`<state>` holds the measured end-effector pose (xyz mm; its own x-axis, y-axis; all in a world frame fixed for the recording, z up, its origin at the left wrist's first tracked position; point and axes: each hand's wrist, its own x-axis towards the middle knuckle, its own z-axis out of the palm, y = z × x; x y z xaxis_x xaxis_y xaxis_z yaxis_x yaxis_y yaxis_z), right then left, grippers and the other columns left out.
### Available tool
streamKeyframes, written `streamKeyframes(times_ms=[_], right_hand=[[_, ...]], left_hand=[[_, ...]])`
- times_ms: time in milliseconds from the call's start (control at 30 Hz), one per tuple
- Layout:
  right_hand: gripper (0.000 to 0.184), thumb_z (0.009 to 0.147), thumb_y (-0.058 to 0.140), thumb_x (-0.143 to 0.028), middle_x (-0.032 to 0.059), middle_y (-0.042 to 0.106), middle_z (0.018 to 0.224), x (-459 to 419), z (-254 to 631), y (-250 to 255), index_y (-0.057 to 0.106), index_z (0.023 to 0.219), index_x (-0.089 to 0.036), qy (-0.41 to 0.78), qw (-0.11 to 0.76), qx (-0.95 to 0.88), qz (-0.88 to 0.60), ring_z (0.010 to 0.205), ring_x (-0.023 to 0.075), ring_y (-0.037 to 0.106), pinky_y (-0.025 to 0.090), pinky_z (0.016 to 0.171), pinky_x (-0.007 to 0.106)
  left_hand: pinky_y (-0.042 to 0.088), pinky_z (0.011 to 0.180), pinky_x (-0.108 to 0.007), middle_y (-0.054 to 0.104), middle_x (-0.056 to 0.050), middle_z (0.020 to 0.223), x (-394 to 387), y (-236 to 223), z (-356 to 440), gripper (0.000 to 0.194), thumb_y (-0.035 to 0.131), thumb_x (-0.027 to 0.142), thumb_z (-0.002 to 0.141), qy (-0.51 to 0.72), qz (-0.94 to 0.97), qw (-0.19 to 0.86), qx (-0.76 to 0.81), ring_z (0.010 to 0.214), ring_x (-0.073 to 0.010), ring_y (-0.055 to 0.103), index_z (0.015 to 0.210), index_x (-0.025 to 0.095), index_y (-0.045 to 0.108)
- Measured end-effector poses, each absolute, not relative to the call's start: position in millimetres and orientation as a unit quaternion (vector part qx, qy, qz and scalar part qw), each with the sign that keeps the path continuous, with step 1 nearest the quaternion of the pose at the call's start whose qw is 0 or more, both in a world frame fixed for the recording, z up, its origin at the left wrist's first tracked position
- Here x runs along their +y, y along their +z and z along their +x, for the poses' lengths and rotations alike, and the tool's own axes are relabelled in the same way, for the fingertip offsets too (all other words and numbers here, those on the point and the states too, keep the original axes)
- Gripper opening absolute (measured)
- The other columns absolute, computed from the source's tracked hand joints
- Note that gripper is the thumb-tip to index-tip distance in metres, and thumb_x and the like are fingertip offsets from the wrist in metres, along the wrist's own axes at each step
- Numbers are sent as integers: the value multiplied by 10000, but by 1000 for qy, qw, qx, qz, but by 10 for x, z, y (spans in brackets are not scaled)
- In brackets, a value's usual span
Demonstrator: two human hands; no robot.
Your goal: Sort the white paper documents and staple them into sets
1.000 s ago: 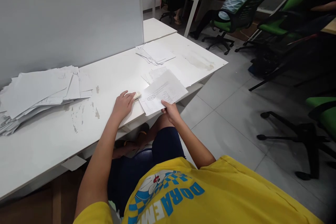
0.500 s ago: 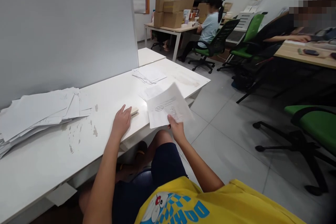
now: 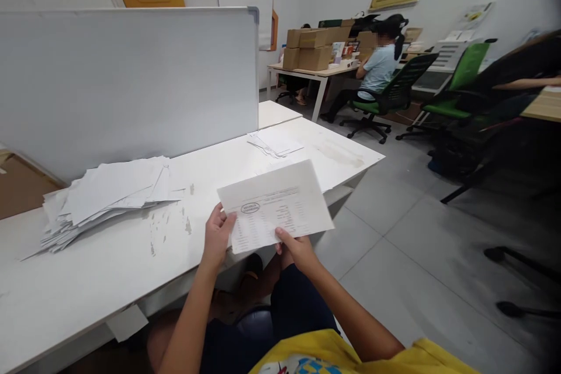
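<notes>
I hold a printed sheet of paper [image 3: 276, 205] with an oval stamp and columns of text, lifted above the front edge of the white desk [image 3: 131, 257]. My left hand [image 3: 218, 235] grips its left edge. My right hand [image 3: 295, 247] pinches its bottom edge with the thumb on top. Both hands are closed on the sheet. A large loose pile of papers [image 3: 105, 196] lies on the desk to the left, and a smaller stack of papers [image 3: 275, 143] lies at the desk's far right.
A grey partition board [image 3: 131, 82] stands along the desk's back. A person sits on a green chair [image 3: 390, 96] at a far table with cardboard boxes [image 3: 309, 49]. More green chairs [image 3: 460, 87] stand on the right over grey floor tiles.
My left hand left the small object on the desk and took the sheet's left edge. The sheet rose off the desk towards me. My view tilted up.
</notes>
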<state>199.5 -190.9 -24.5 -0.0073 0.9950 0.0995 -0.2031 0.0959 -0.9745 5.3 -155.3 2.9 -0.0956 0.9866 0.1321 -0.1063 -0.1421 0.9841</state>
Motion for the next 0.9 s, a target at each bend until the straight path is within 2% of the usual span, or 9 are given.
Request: streamKeyframes(times_ms=[100,200,333,400,500,633,767,833,900], right_hand=[[285,841,611,-492,-25,544,502,-1844,1926,-199,714,862,-227,563,551,-507,-351,454,140,486,459,516,308],[434,838,613,-468,-47,549,521,-1781,1958,-156,638,1203,-233,561,567,-489,-354,463,134,484,444,503,289],[452,805,643,-462,-39,552,530,-1698,2131,-201,649,1194,-234,536,587,-463,-393,478,147,481,440,513,309],[434,795,650,-461,-33,549,532,-1657,2246,-257,663,1166,-236,518,598,-446,-418,495,156,488,442,526,319],[408,785,657,-447,-25,549,546,-1581,2422,-334,678,1126,-224,483,623,-411,-457,519,158,493,436,534,313],[365,758,656,-415,-33,537,552,-1428,2613,-399,684,1050,-198,435,668,-367,-480,518,143,477,422,528,294],[413,789,570,-443,-21,550,612,-1224,2730,-513,650,1089,-170,369,661,-381,-530,554,150,505,457,574,311],[460,809,524,-462,44,625,771,-1127,2755,-587,626,1143,-163,289,617,-443,-582,694,195,583,501,685,370],[532,814,523,-488,142,641,1083,-1045,2751,-656,587,1232,-165,187,533,-536,-627,1008,279,595,477,883,454]], left_hand=[[556,801,-330,707,-78,968,-1274,76,-524,521,700,420,751,664,423,335,518,888,-202,686,1193,191,544],[538,856,-320,672,-82,1001,-942,161,-1249,487,664,355,743,742,345,177,547,920,-174,666,1160,152,516],[460,1006,-371,637,-163,1132,-718,198,-2026,446,574,240,762,759,274,12,590,1084,-200,626,1172,87,486],[430,1040,-399,584,-216,1249,-710,151,-2217,553,569,201,747,750,269,12,604,1179,-227,588,1268,83,428],[432,1039,-425,517,-254,1342,-724,67,-2289,805,594,192,722,728,285,55,622,1239,-250,557,1431,102,223],[403,1072,-484,436,-221,1428,-701,49,-2278,907,609,237,706,704,305,59,639,1296,-288,498,1464,147,120],[276,1135,-584,272,-150,1550,-701,69,-2351,896,558,336,746,718,267,26,642,1427,-322,304,1468,253,33],[188,1154,-621,216,-117,1581,-758,76,-2346,866,507,377,792,698,293,4,653,1470,-328,189,1483,298,-9],[88,1173,-618,143,-89,1608,-844,92,-2273,820,469,404,836,657,352,-65,663,1490,-335,75,1504,311,4]])
